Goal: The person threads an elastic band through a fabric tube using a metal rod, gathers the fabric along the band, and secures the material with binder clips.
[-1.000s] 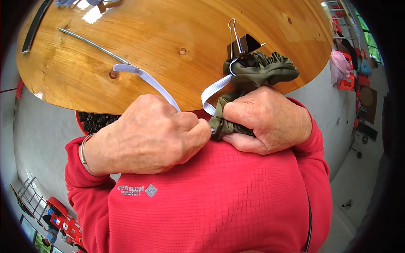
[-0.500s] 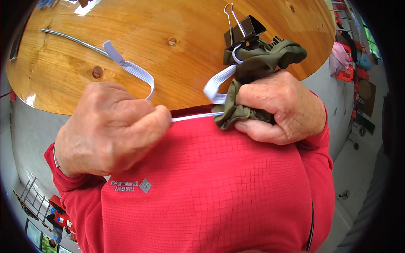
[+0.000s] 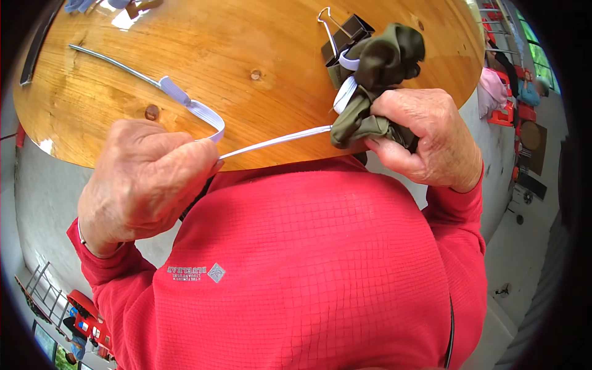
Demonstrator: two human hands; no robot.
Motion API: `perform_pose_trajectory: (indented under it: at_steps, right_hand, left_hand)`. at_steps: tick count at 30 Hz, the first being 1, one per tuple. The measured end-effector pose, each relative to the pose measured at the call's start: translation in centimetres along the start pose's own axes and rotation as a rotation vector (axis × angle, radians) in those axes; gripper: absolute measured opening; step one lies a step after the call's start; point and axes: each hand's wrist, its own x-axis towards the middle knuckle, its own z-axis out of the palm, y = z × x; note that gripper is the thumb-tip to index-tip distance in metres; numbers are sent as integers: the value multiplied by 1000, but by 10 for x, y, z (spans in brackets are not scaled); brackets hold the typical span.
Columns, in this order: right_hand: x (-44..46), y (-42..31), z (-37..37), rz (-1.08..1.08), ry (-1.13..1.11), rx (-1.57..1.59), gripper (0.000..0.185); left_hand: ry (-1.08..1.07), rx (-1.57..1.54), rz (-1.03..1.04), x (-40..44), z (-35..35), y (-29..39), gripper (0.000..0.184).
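My left hand point(image 3: 151, 176) is closed on a white elastic band point(image 3: 277, 140), which runs taut to the right into a gathered olive-green fabric tube point(image 3: 361, 120). The band's other stretch curves up from my left fist, its end fixed to a thin metal rod point(image 3: 117, 63) on the table. Between thumb and fingers, my right hand point(image 3: 425, 135) pinches the bunched fabric. More of the fabric is crumpled above that hand. A black binder clip point(image 3: 348, 37) with wire handles sits at the fabric's far end, beside a loop of the elastic.
A round wooden table point(image 3: 259, 98) lies in front of me, with a dark strip point(image 3: 40, 43) at its left edge. Another person's hand point(image 3: 143, 7) shows at the far side. Red stools point(image 3: 502, 114) and people are in the background.
My left hand has drawn slightly left, and the taut elastic looks longer. My right hand has risen a little with the fabric, and the loose elastic by the clip is shorter.
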Motion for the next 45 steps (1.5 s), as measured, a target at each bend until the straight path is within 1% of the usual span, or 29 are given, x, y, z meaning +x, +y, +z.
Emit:
perform_pose_trajectory:
  at_steps: [2, 5, 6, 9, 12, 15, 16, 19, 20, 23, 24, 26, 29, 32, 35, 36, 39, 42, 45]
  right_hand:
    - [-1, 0, -2, -21, 57, -23, 18]
    - [-3, 4, 4, -69, 88, 30, 22]
    - [-5, 3, 7, -87, 101, 23, 27]
    - [-8, 3, 16, -68, 153, 75, 20]
    - [-11, 0, 13, -55, 159, -59, 21]
    - [-11, -5, 19, -131, 189, -17, 21]
    - [-11, -7, 20, -128, 171, -48, 22]
    - [-11, -9, 27, -128, 223, -15, 22]
    - [-12, -11, 28, -143, 217, 6, 22]
    - [-12, -18, 32, -178, 210, 57, 21]
    - [-13, -19, 32, -178, 238, 81, 21]
    - [-16, -20, 31, -158, 215, 102, 22]
    - [-19, -20, 29, -130, 112, 104, 23]
    - [-21, -19, 25, -123, 28, 135, 26]
    - [-22, -16, 23, -112, 9, 200, 30]
    - [-22, -13, 21, -109, 11, 218, 32]
    - [-21, -9, 15, -116, -61, 280, 36]
    - [-19, -8, 13, -79, -94, 361, 36]
    - [-16, -6, 11, -64, -58, 352, 33]
  left_hand:
    - [22, -13, 30, 6, 3, 2, 17]
    - [-109, 11, 72, 15, 10, 4, 16]
    - [-99, 18, 82, 16, 14, 6, 14]
    - [-87, -5, 80, 20, 26, 8, 14]
    - [-61, 9, 51, 19, 31, 9, 13]
    - [-94, -16, 4, 30, 35, 23, 12]
    - [-161, 31, -25, 33, 35, 28, 12]
    - [-136, 120, -151, 36, 43, 40, 15]
    - [-134, 93, -173, 37, 44, 44, 19]
    - [-65, -68, -124, 37, 52, 42, 19]
    - [-19, -109, -101, 38, 56, 42, 15]
    - [72, -192, -56, 37, 63, 41, 11]
    - [-119, -161, -49, 38, 54, 42, 10]
    - [-164, -243, -2, 41, 53, 33, 9]
    - [21, -487, 81, 41, 62, 26, 16]
    - [37, -472, 86, 42, 61, 24, 13]
    - [71, -525, 121, 37, 60, 15, 11]
    - [99, -480, 122, 34, 52, 12, 7]
    - [87, -575, 54, 33, 44, 9, 5]
